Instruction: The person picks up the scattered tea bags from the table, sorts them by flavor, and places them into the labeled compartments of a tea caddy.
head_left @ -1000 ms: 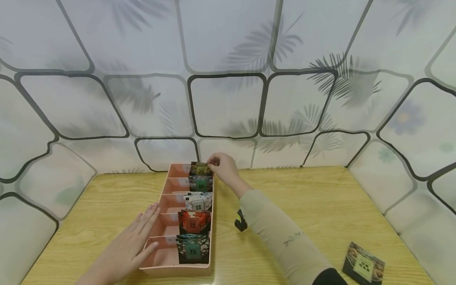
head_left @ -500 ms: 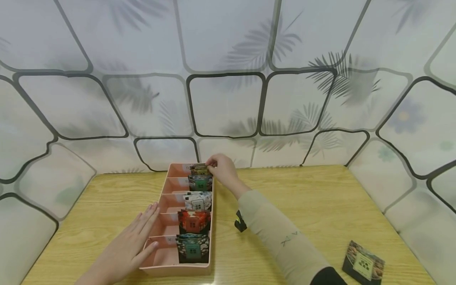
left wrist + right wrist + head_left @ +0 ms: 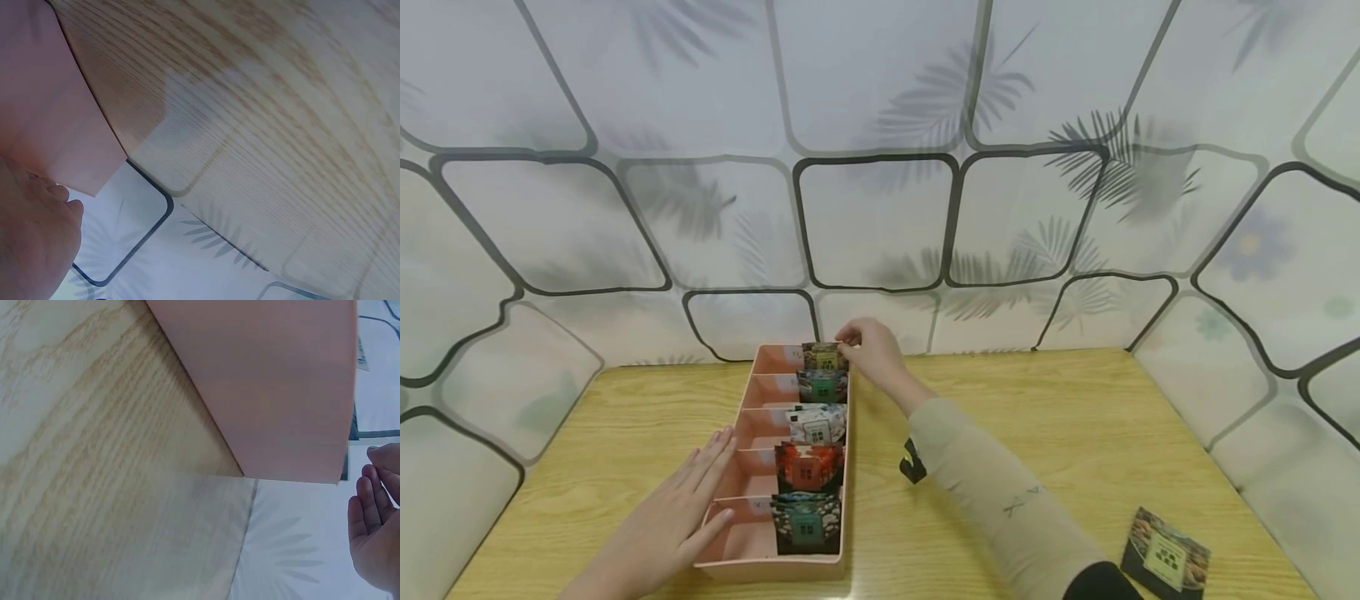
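A pink divided box (image 3: 769,569) stands on the table, its compartments in a row running away from me. My right hand (image 3: 874,357) reaches to its far end, thumb and fingers pinching the edge of a brown sachet with a yellow-green label (image 3: 824,357) in the farthest compartment. In the right wrist view, the box wall hides most of what the fingertips hold. My left hand (image 3: 673,508) rests along the box's left side, fingers straight. Nearer compartments hold a dark green sachet (image 3: 822,387), white sachets (image 3: 817,427), red sachets (image 3: 807,468) and teal-black sachets (image 3: 807,527).
Another brown sachet with a yellow-green label (image 3: 1167,553) lies on the wooden table (image 3: 1060,417) at the front right. A small black object (image 3: 913,463) sits beside the right sleeve. A patterned curtain (image 3: 880,225) rises close behind the box.
The brown sachet at the far end dipped slightly, then came up and a little to the right with my right hand. My left hand and the box stayed still.
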{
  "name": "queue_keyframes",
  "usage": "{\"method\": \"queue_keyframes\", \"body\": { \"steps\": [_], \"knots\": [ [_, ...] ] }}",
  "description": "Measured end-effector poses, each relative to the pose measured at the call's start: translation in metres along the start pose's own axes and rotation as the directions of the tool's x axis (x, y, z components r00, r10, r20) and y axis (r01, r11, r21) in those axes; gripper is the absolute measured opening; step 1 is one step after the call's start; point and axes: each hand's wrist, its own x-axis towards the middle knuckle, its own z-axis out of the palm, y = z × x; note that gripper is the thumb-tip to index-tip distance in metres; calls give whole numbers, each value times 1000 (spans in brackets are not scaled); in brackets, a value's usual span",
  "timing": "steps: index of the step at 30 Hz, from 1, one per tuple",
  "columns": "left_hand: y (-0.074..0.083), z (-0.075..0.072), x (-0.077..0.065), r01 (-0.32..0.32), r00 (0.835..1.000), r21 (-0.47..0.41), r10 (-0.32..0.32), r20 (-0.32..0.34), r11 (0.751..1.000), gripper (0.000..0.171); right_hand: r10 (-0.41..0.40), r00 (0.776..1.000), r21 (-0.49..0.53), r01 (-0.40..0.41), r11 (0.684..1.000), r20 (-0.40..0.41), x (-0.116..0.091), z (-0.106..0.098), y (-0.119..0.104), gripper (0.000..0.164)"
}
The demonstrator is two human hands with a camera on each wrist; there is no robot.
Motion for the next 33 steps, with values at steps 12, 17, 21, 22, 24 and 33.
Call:
{"method": "queue_keyframes", "body": {
  "steps": [12, 17, 21, 22, 24, 33],
  "knots": [
    [-2, 3, -1, -11, 1000, -6, 11, -10, 1000, 79, -64, 998, 0, 64, 998, -2, -1, -36, -4, 15],
    [-2, 3, -1, -17, 1000, -5, 17, -26, 1000, 81, -57, 998, 32, 56, 998, 6, -4, -60, -1, 19],
    [-3, 3, -1, -26, 999, 11, 27, -40, 1000, 82, -40, 999, 60, 39, 997, 14, -11, -80, 4, 24],
    [-3, 3, -1, -30, 999, 12, 30, -43, 999, 82, -36, 999, 65, 35, 997, 16, -13, -85, 5, 25],
    [-3, 3, -1, -28, 999, 11, 28, -39, 1000, 82, -23, 999, 71, 21, 997, 22, -18, -94, 7, 28],
    [-1, 0, 0, -6, 1000, -14, 6, -10, 1000, 79, -16, 999, 38, 14, 999, 36, -38, -134, 15, 33]
  ]
}}
